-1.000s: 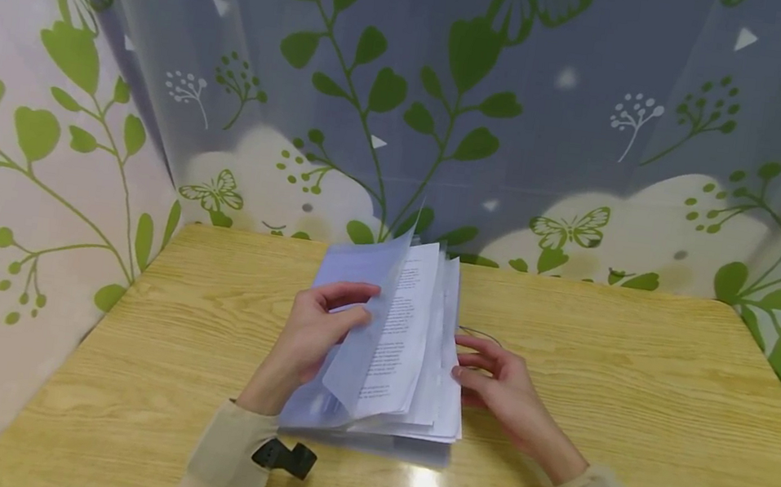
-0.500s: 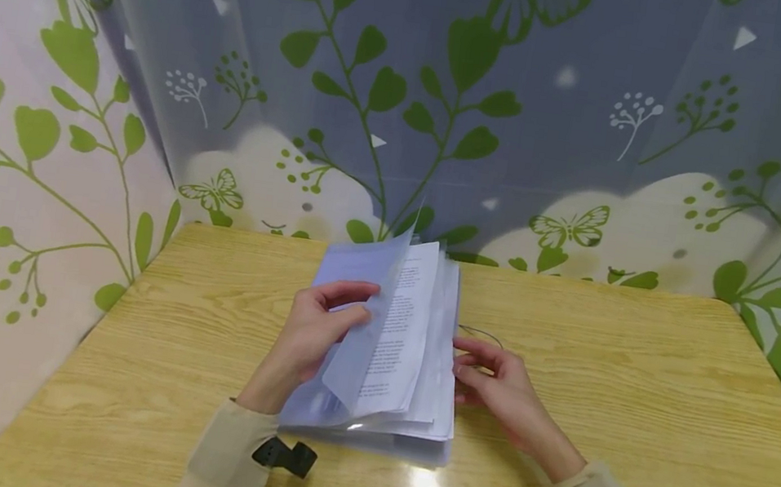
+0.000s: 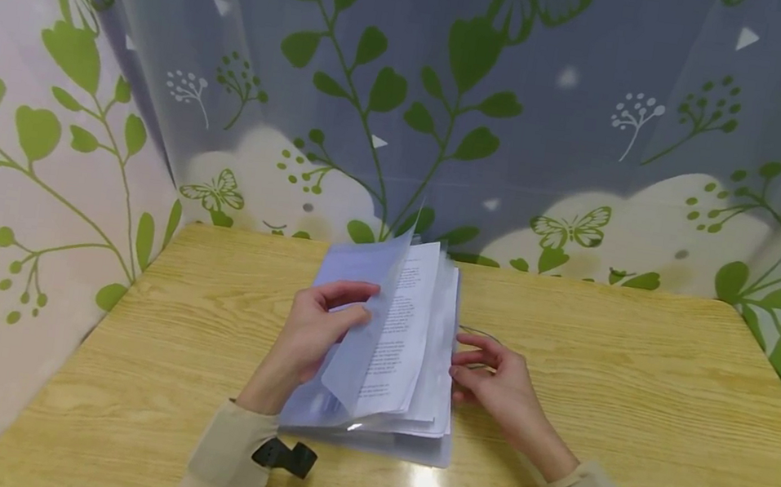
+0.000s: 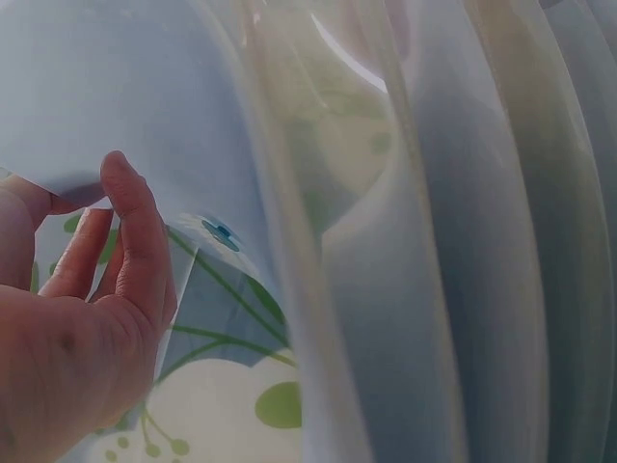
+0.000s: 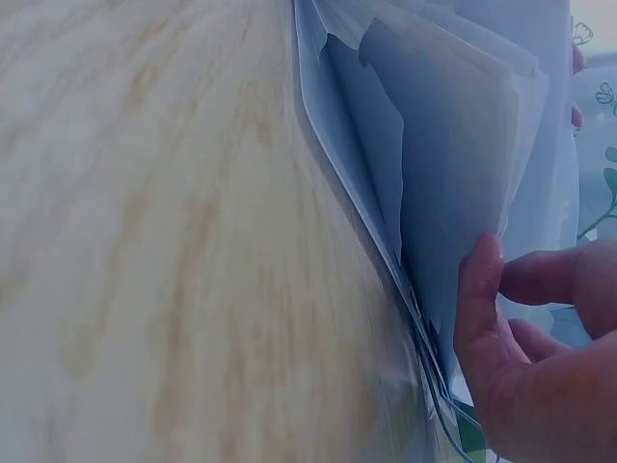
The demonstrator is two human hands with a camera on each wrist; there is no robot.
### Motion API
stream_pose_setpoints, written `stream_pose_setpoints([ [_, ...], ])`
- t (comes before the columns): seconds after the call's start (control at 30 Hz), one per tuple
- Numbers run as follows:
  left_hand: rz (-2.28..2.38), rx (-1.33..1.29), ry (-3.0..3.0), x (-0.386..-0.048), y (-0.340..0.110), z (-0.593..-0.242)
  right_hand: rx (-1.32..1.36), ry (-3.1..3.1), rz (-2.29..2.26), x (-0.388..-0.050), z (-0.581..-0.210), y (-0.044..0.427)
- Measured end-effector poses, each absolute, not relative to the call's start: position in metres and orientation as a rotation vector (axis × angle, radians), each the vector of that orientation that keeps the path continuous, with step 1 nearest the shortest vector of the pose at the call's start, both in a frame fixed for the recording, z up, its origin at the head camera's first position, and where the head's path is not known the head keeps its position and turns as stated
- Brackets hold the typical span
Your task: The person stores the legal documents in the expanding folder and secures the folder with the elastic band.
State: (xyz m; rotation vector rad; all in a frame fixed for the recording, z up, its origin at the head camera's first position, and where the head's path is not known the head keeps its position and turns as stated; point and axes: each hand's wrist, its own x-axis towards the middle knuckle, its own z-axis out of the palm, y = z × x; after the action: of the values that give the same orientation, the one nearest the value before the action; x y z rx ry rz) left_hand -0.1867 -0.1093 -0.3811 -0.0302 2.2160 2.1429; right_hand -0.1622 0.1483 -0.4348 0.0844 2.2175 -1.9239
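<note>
A blue, translucent document folder (image 3: 351,263) lies open on the table, with several clear pockets and printed sheets fanned inside. My left hand (image 3: 320,329) pinches the edge of a raised clear pocket (image 3: 356,371) between thumb and fingers. In the left wrist view, the pocket bends up from that hand (image 4: 106,289). At the folder's right side, my right hand (image 3: 495,376) holds the edge of the lower papers (image 3: 447,366) between thumb and finger. The right wrist view shows the fingertips (image 5: 482,256) against the stacked papers (image 5: 458,145); their contact is partly hidden.
The folder stands on a wood-grain table (image 3: 638,391). A thin dark cord (image 3: 484,332) loops out by its right edge. A patterned curtain (image 3: 568,135) hangs behind the table and along its sides.
The lower papers, which stuck out at the right a second ago, have shifted left into line with the folder. My right hand has moved slightly left. The left hand has stayed still.
</note>
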Motion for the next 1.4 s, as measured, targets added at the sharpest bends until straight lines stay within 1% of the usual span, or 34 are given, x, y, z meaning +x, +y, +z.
stream_pose_setpoints([
  [0.23,2.150,-0.019,2.208,-0.187,-0.109,-0.380,0.003,2.241,-1.914,-0.162,-0.434,0.145],
  [0.6,2.159,-0.012,2.204,-0.187,-0.107,-0.381,-0.016,2.267,-1.823,-0.163,-0.433,0.143],
  [0.87,2.153,-0.003,2.195,-0.185,-0.106,-0.382,-0.087,2.252,-1.803,-0.162,-0.433,0.141],
  [1.17,2.092,0.019,2.210,-0.185,-0.104,-0.384,-0.153,2.213,-1.794,-0.160,-0.434,0.149],
  [1.4,2.065,0.043,2.207,-0.185,-0.095,-0.391,-0.139,2.196,-1.809,-0.160,-0.434,0.160],
])
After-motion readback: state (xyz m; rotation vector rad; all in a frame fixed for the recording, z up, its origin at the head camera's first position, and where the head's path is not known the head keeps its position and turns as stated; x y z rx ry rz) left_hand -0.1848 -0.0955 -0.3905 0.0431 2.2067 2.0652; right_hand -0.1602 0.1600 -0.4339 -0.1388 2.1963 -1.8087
